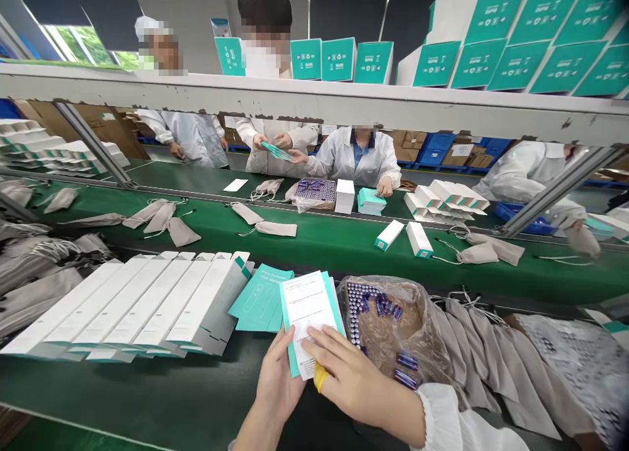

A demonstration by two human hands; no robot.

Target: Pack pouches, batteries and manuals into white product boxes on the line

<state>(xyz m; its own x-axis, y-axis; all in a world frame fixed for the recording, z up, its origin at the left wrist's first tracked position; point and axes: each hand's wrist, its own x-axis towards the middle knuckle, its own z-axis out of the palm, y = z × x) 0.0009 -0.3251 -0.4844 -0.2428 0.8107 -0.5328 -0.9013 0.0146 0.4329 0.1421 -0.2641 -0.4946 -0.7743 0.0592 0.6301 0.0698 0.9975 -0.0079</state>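
Observation:
In front of me a teal user manual point(293, 366) carries a white printed leaflet point(310, 300) on top of it. My left hand point(280, 372) is closed around the lower left edge of the manual. Closed over the lower right part of the leaflet is my right hand point(346, 375), its fingers lying across the page; a yellow finger cover point(320, 376) shows on one digit. More teal user manuals point(263, 300) lie just beyond my left hand. To the right is a plastic-lined box of batteries point(386, 326), with several blue batteries loose inside.
Open white boxes point(132, 307) lie in a row at left. Grey drawstring pouches point(491, 352) are heaped at right, others on the green belt point(334, 231) with two small boxes point(405, 238). A shelf point(314, 97) crosses overhead. Several co-workers in white stand opposite; one holds teal booklets point(276, 151).

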